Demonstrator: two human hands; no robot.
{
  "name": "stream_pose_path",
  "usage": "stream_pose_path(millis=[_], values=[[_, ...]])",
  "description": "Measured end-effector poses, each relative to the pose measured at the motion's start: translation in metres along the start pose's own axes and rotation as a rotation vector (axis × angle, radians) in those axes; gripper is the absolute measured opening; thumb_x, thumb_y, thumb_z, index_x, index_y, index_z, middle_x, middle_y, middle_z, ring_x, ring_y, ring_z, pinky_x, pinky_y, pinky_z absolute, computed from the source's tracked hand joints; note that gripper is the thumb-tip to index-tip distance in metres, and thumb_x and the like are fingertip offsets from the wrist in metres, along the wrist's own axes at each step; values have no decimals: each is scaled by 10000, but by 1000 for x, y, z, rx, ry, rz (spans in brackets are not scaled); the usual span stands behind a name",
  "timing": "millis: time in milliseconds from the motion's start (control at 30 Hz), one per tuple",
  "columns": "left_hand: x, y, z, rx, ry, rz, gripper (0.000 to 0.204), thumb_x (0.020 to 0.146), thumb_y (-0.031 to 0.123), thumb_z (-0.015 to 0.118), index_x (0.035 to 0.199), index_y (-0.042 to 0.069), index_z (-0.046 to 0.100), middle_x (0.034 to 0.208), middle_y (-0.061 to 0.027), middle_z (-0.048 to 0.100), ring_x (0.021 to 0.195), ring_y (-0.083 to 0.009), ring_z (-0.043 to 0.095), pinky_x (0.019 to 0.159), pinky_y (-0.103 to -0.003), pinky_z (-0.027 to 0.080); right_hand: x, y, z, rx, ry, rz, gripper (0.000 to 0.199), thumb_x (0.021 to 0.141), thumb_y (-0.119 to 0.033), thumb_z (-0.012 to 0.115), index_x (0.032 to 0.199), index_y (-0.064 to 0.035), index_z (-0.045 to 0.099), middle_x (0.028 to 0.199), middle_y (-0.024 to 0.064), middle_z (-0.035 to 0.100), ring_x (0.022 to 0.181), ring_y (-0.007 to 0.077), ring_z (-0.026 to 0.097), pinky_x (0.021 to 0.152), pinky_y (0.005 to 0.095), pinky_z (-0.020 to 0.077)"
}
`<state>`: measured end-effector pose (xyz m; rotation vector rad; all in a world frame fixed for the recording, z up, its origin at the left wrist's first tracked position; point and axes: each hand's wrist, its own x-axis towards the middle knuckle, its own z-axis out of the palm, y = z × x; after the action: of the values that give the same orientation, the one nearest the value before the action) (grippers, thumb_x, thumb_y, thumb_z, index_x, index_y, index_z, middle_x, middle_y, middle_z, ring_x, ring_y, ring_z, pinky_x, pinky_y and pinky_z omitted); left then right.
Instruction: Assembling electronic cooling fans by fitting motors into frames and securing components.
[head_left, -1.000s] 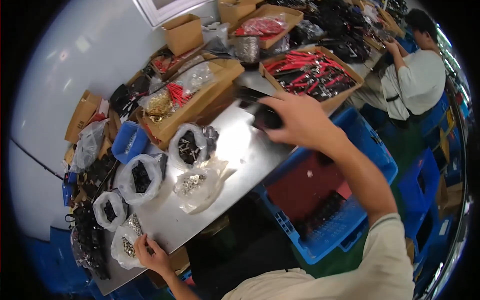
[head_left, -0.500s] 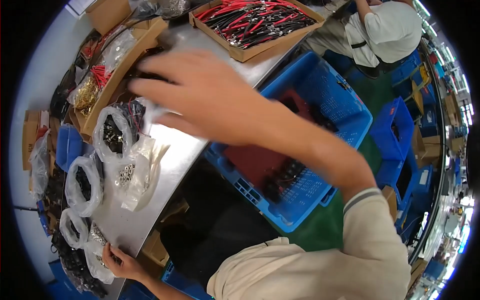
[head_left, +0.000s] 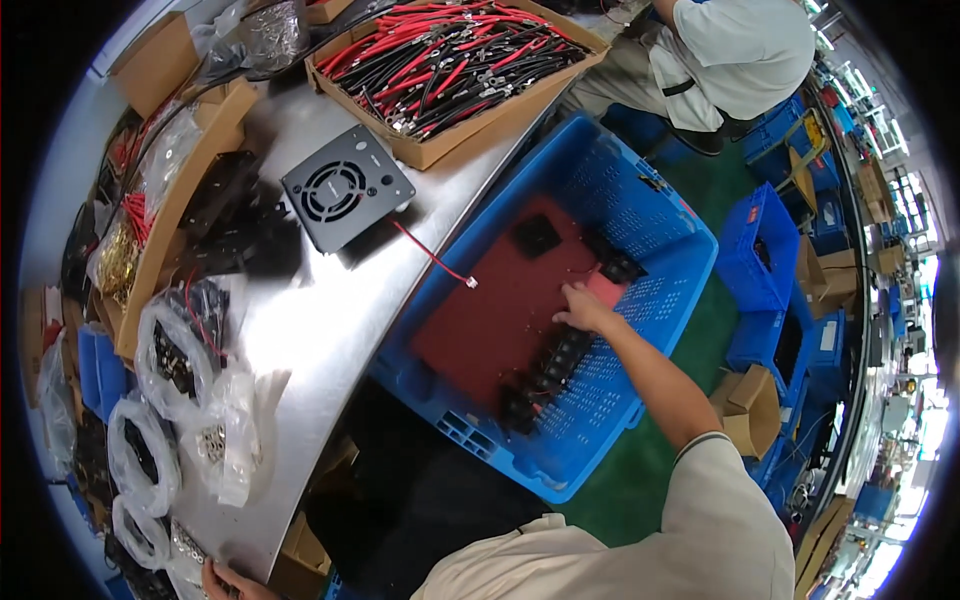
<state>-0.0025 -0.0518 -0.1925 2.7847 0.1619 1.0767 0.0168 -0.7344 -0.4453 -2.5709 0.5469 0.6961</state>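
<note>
My right hand (head_left: 584, 308) reaches down into a large blue crate (head_left: 665, 330), its thumb and forefinger apart and nothing visible between them. Close beside it are a pink piece (head_left: 604, 289) and a row of small black fans (head_left: 558, 362) on a dark red sheet (head_left: 490, 310). Another flat black square part (head_left: 536, 235) lies on that sheet. At the lower edge, my left hand (head_left: 236, 584) is partly cut off, fingers apart near a plastic bag of small metal parts (head_left: 186, 545). A black square housing with a round fan grille (head_left: 345, 190) rests on the metal table, its thin wire hanging over the edge.
A cardboard tray of red and black cables (head_left: 460, 65) stands at the table's far end. Bags of small hardware (head_left: 170, 365) and a cardboard box (head_left: 185, 200) line the left side. A co-worker (head_left: 745, 50) sits at the far right, near blue bins (head_left: 757, 255).
My right hand has moved from above the table down into the crate, uncovering the fan housing. The view has shifted, so my left hand shows lower in the picture.
</note>
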Motion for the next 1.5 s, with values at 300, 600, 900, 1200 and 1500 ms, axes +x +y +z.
stream_pose_path(millis=[300, 600, 900, 1200, 1500], values=[[8, 51, 9, -70, 69, -132, 223, 914, 179, 679, 946, -40, 707, 860, -146, 678, 740, -241, 622, 656, -343, 522, 187, 48, 60, -18, 432, 200, 1058, 698, -491, 774, 1501, -84, 218, 1349, 270, 453, 1132, 464, 536, 878, 564, 486], [5, 42, 12, -41, 34, -147, 284, 925, 277, 683, 973, -3, 693, 852, -97, 656, 702, -189, 597, 585, -307, 514, 217, 70, 42, 217, 553, 320, 670, 855, -488, 583, 1350, -64, 427, 1207, 330, 544, 898, 458, 618, 896, 587, 461], [1, 23, -6, 13, 125, -183, 278, 920, 287, 687, 946, 10, 686, 742, -72, 643, 527, -139, 556, 443, -264, 478, 128, 44, -20, -304, 501, 91, 591, 716, -590, 718, 1022, -86, 719, 1476, 281, 339, 1276, 472, 414, 1040, 545, 349], [-12, -16, -12, 10, -59, -161, 200, 996, 86, 543, 1124, -48, 618, 1079, -109, 627, 970, -185, 570, 874, -294, 458, 110, 124, -35, 191, 192, 3, 567, 740, -440, 727, 1164, -67, 669, 1184, 238, 635, 1072, 428, 605, 918, 481, 497], [-11, 10, 4, -96, 12, -149, 180, 987, 34, 507, 1115, -37, 611, 1049, -91, 608, 953, -163, 554, 856, -265, 446, 57, 77, -72, 103, 515, 108, 564, 725, -391, 771, 1046, 59, 661, 1015, 263, 685, 948, 407, 660, 865, 439, 511]])
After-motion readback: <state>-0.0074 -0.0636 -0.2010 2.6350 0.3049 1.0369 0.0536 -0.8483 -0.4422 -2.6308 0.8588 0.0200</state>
